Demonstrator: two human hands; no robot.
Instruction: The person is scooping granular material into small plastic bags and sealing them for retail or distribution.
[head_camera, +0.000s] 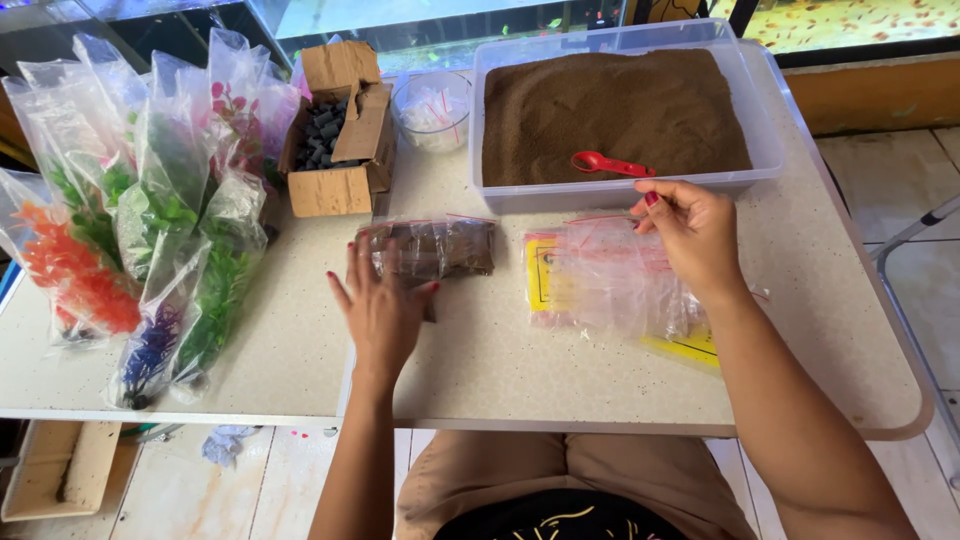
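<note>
Nearest me was the left hand (383, 308), flat and splayed on the table (500, 370), fingertips pressing the near edge of a small clear bag filled with brown granules (432, 249); it was gripping nothing, only pinning the bag down. Filled bag lay flat mid-table, just in front of the clear tub of brown granules (615, 110) with a red scoop (608, 164) resting on the fill. Right hand (692, 228) was pinching the top of one empty clear zip bag (610, 275) from the stack, which sat on a yellow sheet (690, 345). I judged the filled bag light-to-moderate, soft and slumping, contents shifting if tilted, so I'd take it by both sides or under the belly, seal upward. Empty bags looked featherweight, slick and clingy, best pinched at the zip strip. Off left were bagged plastic plants (150, 210), a cardboard box of dark pieces (335, 125) and a small clear bowl (432, 108), all well apart from both hands
</note>
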